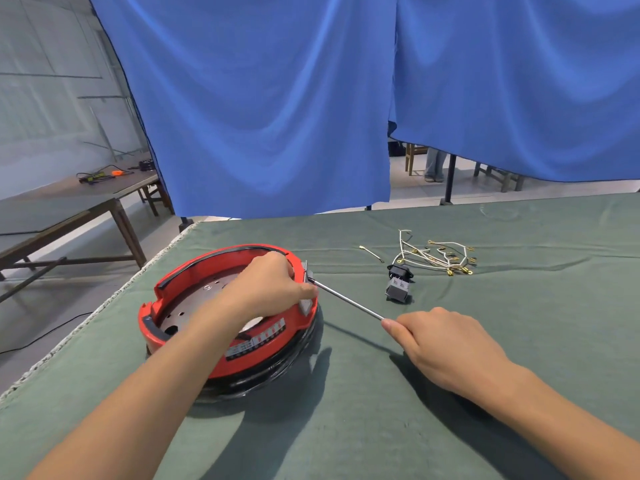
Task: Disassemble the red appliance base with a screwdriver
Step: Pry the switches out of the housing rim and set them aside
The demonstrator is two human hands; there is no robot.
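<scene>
The round red appliance base (194,289) lies on the green cloth at the left, its metal inner plate facing up. My left hand (266,289) reaches over it and grips its right rim, fingers curled over the edge beside a small grey part. My right hand (446,344) holds the screwdriver (346,299) by its handle, which the fingers hide. The thin metal shaft runs up and left, and its tip meets the grey part on the base's right side.
A black and grey socket part (398,284) lies right of the shaft. Beyond it sit a tangle of white wires with brass terminals (436,254) and one loose wire (371,253). The table's left edge (104,303) runs close to the base. Blue curtains hang behind.
</scene>
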